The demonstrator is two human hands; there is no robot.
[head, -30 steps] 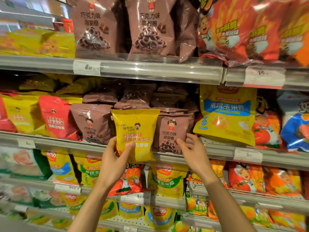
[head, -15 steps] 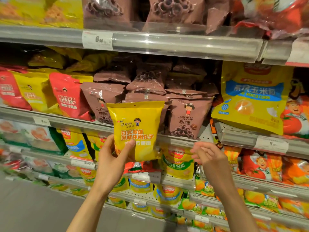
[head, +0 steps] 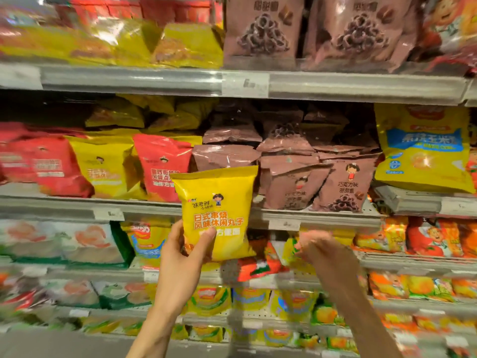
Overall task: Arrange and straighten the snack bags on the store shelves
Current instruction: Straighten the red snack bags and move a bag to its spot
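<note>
Yellow snack bag [head: 216, 215], pinched low by the left hand [head: 180, 257] before the shelf edge [head: 322, 218], could tip forward, the blurred, empty right hand [head: 320, 250] loosely curled nearby.

Left hand [head: 184, 257]: gripping lower left corner of yellow snack bag [head: 218, 210], thumb across front, bag upright before middle shelf edge [head: 322, 218].
Right hand [head: 322, 250]: blurred, empty, fingers loosely curled, just right of the bag, apart from it.
Brown bags [head: 343, 184]: on middle shelf, behind and right of held bag, some leaning.
Red bag [head: 161, 166]: left of held bag, beside yellow bags [head: 103, 164].
Upper shelf [head: 361, 85]: large brown bags [head: 263, 29] standing.
</note>
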